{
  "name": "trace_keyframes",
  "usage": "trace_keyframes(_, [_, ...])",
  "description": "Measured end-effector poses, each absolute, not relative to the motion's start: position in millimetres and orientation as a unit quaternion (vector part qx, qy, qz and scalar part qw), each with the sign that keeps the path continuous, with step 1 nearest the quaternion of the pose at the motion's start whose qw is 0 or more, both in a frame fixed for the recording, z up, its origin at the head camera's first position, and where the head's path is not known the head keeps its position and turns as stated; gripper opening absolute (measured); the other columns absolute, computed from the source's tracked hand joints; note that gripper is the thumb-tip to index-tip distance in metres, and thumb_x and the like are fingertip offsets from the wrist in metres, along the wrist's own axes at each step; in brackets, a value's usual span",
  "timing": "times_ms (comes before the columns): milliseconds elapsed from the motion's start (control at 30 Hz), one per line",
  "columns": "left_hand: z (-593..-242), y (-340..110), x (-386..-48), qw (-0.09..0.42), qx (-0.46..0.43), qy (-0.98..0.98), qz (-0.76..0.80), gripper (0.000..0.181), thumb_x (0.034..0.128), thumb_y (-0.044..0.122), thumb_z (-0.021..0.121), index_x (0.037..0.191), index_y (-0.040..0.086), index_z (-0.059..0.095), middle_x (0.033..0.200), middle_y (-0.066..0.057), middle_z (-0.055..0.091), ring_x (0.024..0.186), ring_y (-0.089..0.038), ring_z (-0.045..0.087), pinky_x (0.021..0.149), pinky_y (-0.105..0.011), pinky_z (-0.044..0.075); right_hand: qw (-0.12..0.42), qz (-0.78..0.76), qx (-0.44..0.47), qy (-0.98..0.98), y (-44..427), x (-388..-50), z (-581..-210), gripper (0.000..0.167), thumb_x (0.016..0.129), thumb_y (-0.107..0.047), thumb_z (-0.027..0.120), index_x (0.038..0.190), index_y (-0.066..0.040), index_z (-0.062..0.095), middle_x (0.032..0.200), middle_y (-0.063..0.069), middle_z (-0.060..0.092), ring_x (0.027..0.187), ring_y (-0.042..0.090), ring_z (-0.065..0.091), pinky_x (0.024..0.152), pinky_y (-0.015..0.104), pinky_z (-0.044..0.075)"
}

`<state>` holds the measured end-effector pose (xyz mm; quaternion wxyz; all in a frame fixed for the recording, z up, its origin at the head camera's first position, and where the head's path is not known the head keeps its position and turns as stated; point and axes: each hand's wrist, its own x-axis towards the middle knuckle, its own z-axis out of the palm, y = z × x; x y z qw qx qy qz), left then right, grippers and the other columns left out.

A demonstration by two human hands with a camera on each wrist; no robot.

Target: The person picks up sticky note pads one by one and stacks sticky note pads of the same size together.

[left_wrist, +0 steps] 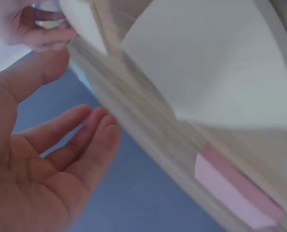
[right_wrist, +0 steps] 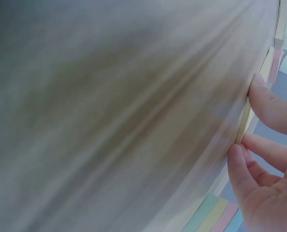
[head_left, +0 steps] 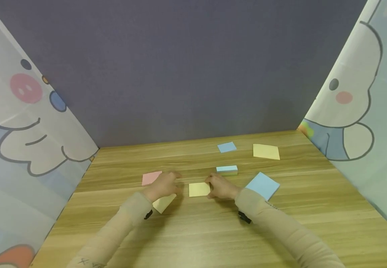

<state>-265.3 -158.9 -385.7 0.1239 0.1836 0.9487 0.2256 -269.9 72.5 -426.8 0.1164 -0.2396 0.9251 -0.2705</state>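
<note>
My right hand pinches the right end of a yellow sticky note pad, lying flat mid-table. In the right wrist view, its thumb and fingers press along the edges of that thin pad. To the left, my left hand hovers with fingers apart and nothing between them. Beneath its wrist lies another yellow note pad, partly covered. A pink note pad sits just beyond that hand; the left wrist view shows its thick side.
Behind my right hand stands a multicoloured sticky note block with a blue top. A large blue pad lies by the right sleeve. Farther back are a small blue pad and a yellow pad. A dark panel closes off the back.
</note>
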Motion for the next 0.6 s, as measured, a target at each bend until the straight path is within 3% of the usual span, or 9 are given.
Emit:
trace_keyframes(100, [-383.1, -167.4, -262.3, 0.128, 0.162, 0.958, 0.199, 0.057, 0.0754, 0.016, 0.072, 0.125, -0.003, 0.051, 0.131, -0.020, 0.050, 0.101, -0.032, 0.059, 0.086, -0.042, 0.050, 0.117, -0.271, -0.242, 0.924, 72.6, -269.6, -425.9, 0.056, 0.071, -0.014, 0.077, 0.119, 0.006, 0.055, 0.120, 0.015, 0.051, 0.121, 0.035, 0.042, 0.104, 0.045, 0.036])
trace_keyframes(167, [-382.3, -172.1, -259.3, 0.142, 0.144, 0.961, 0.188, 0.060, 0.0739, 0.018, 0.074, 0.124, -0.005, 0.051, 0.129, -0.020, 0.052, 0.110, -0.036, 0.054, 0.091, -0.046, 0.047, 0.118, -0.270, -0.243, 0.924, 72.7, -269.5, -426.0, 0.056, 0.071, -0.014, 0.076, 0.120, 0.006, 0.054, 0.120, 0.015, 0.050, 0.121, 0.035, 0.042, 0.104, 0.045, 0.036])
trace_keyframes(300, [-381.6, -178.0, -254.2, 0.173, 0.110, 0.966, 0.157, 0.055, 0.0699, 0.020, 0.078, 0.114, -0.005, 0.057, 0.112, -0.015, 0.061, 0.091, -0.028, 0.058, 0.080, -0.040, 0.050, 0.121, -0.267, -0.243, 0.925, 73.7, -269.4, -426.1, 0.057, 0.072, -0.014, 0.076, 0.121, 0.006, 0.054, 0.123, 0.016, 0.049, 0.123, 0.036, 0.040, 0.104, 0.046, 0.035])
trace_keyframes(400, [-381.4, -181.4, -250.4, 0.187, 0.089, 0.969, 0.138, 0.047, 0.0674, 0.022, 0.080, 0.102, -0.001, 0.059, 0.092, -0.006, 0.059, 0.075, -0.020, 0.050, 0.068, -0.034, 0.047, 0.123, -0.269, -0.240, 0.925, 74.2, -269.8, -425.9, 0.058, 0.072, -0.014, 0.076, 0.121, 0.006, 0.053, 0.124, 0.017, 0.048, 0.124, 0.037, 0.038, 0.105, 0.048, 0.034])
trace_keyframes(600, [-382.8, -186.3, -235.3, 0.199, 0.052, 0.972, 0.114, 0.049, 0.0611, 0.031, 0.084, 0.090, 0.004, 0.055, 0.079, -0.003, 0.052, 0.072, -0.019, 0.049, 0.061, -0.030, 0.045, 0.121, -0.266, -0.239, 0.926, 73.5, -268.8, -425.0, 0.057, 0.072, -0.015, 0.076, 0.121, 0.005, 0.054, 0.125, 0.018, 0.048, 0.124, 0.037, 0.040, 0.104, 0.047, 0.035])
